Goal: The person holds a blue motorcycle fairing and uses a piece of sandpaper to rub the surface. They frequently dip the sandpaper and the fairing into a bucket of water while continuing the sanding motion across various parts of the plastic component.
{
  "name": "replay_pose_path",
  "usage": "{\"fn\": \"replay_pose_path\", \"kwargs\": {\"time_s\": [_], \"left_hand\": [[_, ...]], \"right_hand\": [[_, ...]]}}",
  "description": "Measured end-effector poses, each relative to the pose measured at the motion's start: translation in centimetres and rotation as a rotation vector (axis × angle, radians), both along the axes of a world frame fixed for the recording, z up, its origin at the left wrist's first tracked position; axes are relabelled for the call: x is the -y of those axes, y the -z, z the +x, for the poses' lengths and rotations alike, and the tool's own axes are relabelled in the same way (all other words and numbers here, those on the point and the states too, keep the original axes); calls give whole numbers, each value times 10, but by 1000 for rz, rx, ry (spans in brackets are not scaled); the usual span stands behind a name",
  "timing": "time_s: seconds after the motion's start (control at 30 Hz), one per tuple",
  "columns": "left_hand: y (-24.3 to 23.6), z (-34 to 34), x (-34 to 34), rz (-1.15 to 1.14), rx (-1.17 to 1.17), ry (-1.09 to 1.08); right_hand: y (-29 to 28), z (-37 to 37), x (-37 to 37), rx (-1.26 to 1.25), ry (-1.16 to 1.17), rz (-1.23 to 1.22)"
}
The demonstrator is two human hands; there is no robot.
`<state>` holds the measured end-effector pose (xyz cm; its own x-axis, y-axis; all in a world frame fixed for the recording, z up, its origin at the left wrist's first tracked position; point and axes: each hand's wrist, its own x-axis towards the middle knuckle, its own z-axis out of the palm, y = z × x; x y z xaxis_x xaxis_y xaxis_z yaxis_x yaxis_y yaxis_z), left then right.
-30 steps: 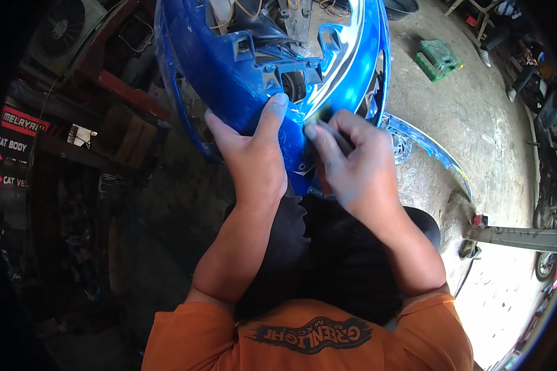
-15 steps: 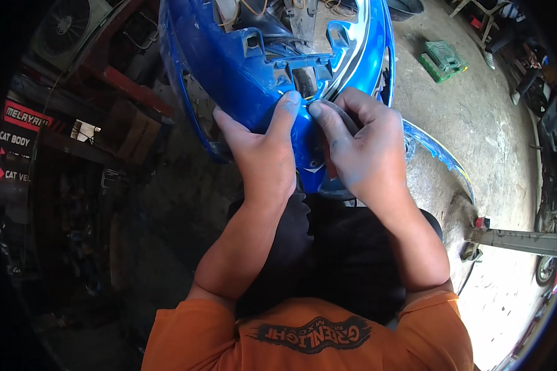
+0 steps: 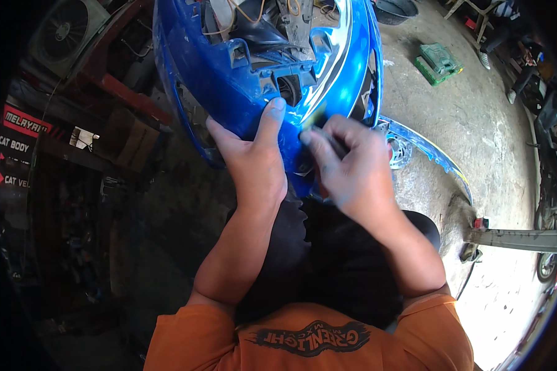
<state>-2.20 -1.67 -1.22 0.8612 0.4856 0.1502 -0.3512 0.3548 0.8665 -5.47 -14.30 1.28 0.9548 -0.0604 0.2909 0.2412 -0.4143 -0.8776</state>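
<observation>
A glossy blue motorcycle body panel (image 3: 238,93) with white and dark stripes stands in front of me, its narrow end toward my lap. My left hand (image 3: 257,139) grips its near left part, thumb on top and fingers over the side. My right hand (image 3: 356,161) is closed in a pinch just right of the panel's narrow end. Thumb and bent forefinger press on something thin and dark, too blurred to name. A yellowish smear shows beside those fingertips, at the stripe's end. Bluish dust marks both hands.
A long blue trim piece (image 3: 430,142) extends to the right above the concrete floor. Farther off are a green case (image 3: 438,62) and a black basin (image 3: 399,9). A metal beam (image 3: 520,239) juts in from the right. Dark shelving (image 3: 62,216) and a fan (image 3: 62,31) stand left.
My right hand has moved down and slightly right, away from my left thumb, and is now blurred. The panel and my left hand have shifted slightly left.
</observation>
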Motion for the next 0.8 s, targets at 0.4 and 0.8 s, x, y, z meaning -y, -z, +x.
{"fn": "replay_pose_path", "kwargs": {"time_s": [0.4,0.8], "left_hand": [[3,3,-7,12,-4,85],[-2,4,-12,54,-24,90]], "right_hand": [[-4,7,0,-226,-44,163],[13,0,1,-133,-62,72]]}}
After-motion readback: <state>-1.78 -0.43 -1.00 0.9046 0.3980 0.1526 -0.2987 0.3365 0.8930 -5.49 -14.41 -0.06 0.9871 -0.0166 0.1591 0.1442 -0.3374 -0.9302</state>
